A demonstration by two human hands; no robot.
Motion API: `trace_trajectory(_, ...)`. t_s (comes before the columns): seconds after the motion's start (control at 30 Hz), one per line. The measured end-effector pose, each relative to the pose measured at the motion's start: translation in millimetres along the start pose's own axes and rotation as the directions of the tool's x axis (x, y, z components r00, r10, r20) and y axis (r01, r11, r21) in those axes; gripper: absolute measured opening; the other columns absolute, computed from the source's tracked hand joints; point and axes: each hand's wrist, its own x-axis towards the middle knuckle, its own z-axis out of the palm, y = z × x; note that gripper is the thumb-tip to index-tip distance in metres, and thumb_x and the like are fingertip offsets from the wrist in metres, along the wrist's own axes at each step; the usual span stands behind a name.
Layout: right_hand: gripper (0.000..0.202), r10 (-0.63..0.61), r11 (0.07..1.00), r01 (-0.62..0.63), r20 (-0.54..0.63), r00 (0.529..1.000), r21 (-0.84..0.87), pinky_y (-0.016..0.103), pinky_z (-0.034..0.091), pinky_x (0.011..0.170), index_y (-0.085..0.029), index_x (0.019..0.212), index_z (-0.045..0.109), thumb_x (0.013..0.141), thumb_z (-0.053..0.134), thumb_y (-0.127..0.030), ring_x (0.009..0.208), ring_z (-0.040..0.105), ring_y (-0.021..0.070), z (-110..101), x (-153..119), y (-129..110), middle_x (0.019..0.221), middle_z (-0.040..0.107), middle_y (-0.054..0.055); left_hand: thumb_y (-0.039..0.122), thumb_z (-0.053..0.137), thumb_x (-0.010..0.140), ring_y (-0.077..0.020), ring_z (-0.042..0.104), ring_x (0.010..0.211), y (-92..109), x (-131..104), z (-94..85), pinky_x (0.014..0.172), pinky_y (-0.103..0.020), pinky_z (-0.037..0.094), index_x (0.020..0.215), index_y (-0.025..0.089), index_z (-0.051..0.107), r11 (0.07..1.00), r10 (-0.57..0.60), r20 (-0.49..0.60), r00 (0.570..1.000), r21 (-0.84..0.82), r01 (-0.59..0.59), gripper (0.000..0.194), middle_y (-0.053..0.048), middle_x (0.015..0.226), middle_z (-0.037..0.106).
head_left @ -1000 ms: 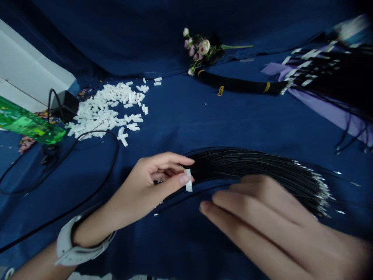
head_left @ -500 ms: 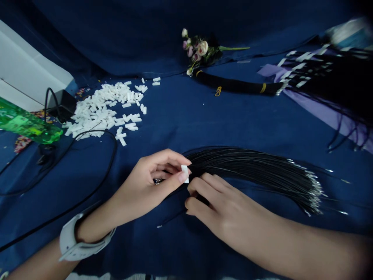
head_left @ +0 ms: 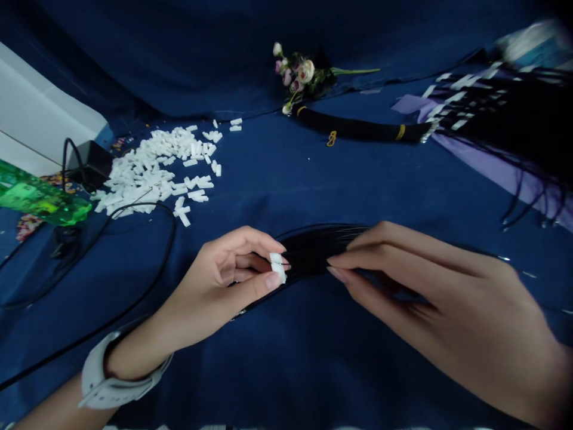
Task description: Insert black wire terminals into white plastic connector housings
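My left hand [head_left: 237, 269] pinches a small white rectangular piece [head_left: 277, 269] between thumb and fingers. A thin black cord [head_left: 285, 264] crosses the white piece and points toward my right hand [head_left: 430, 286]. The right thumb and forefinger are closed together, apparently on that cord, though it is hard to pick out against the dark bundle behind. Beneath and between both hands lies a bundle of black cords [head_left: 308, 248]. Its right part is hidden by my right hand, and a few metal-tipped ends show past it. A pale watch strap [head_left: 116, 388] circles my left wrist.
Loose white pieces [head_left: 147, 170] lie heaped at the left, near a green bottle [head_left: 40, 194] and a black cable [head_left: 168, 251]. Artificial flowers [head_left: 299, 74] and a tied black cord bundle [head_left: 358, 126] lie at the back. More cords with white pieces rest on purple material [head_left: 474, 161] at right.
My right hand has moved right, away from the left hand, and now covers the bundle's metal-tipped end. The white piece stays in my left fingers, turned to show a broader face.
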Motion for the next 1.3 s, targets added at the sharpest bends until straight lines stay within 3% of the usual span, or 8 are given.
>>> trace_trajectory(0.33,0.013,0.015,0.999,-0.015,-0.022,1.000,-0.033,0.016,0.047,0.055,-0.020,0.093,0.061,0.094,0.057,-0.008,0.067,0.058,0.0052,0.2,1.8,5.9,0.088,0.063,-0.002,0.019,0.082,0.082,-0.0086,0.072,0.083,-0.3,-0.9,-0.7,0.075,-0.012,0.056,0.099,0.026,0.074,0.998,-0.023,0.001,1.000,-0.052,0.023,0.020,0.003,0.088,0.078)
trace_trajectory(0.57,0.012,0.049,0.999,-0.049,-0.013,0.999,0.008,0.017,0.046,0.048,-0.021,0.094,0.062,0.094,0.056,-0.010,0.060,0.058,0.0055,1.6,-0.8,4.5,0.088,0.063,-0.002,0.019,0.081,0.081,-0.0137,0.074,0.084,-0.5,0.9,-0.6,0.074,-0.019,0.059,0.097,0.023,0.073,1.000,-0.002,-0.003,1.000,0.008,0.002,0.018,-0.001,0.090,0.079)
trace_trajectory(0.83,0.012,0.056,0.998,-0.056,0.006,0.998,0.043,0.014,0.047,0.050,-0.021,0.095,0.062,0.096,0.055,-0.011,0.065,0.060,0.0046,0.1,-3.1,6.9,0.088,0.062,-0.002,0.020,0.081,0.083,-0.0067,0.073,0.083,-0.7,-0.8,-1.2,0.074,-0.009,0.056,0.096,0.028,0.074,1.000,-0.010,0.017,1.000,0.000,0.010,0.017,0.005,0.088,0.077)
trace_trajectory(1.07,0.013,0.043,0.999,-0.043,0.003,0.999,0.012,0.009,0.042,0.047,-0.019,0.094,0.061,0.095,0.054,-0.009,0.059,0.052,0.0009,0.7,0.7,7.5,0.086,0.061,-0.003,0.019,0.080,0.083,-0.0064,0.073,0.083,1.5,-0.5,-0.2,0.075,-0.009,0.055,0.096,0.028,0.074,1.000,-0.005,0.015,1.000,0.000,0.005,0.017,0.006,0.087,0.078)
trace_trajectory(1.3,0.013,0.058,0.998,-0.058,0.005,0.998,0.010,0.013,0.043,0.047,-0.020,0.095,0.061,0.095,0.055,-0.009,0.060,0.057,0.0025,3.6,0.4,9.0,0.087,0.062,-0.003,0.019,0.080,0.083,-0.0056,0.073,0.082,0.3,2.7,0.7,0.073,-0.007,0.055,0.095,0.028,0.074,1.000,-0.005,0.022,1.000,0.003,0.005,0.016,0.007,0.087,0.079)
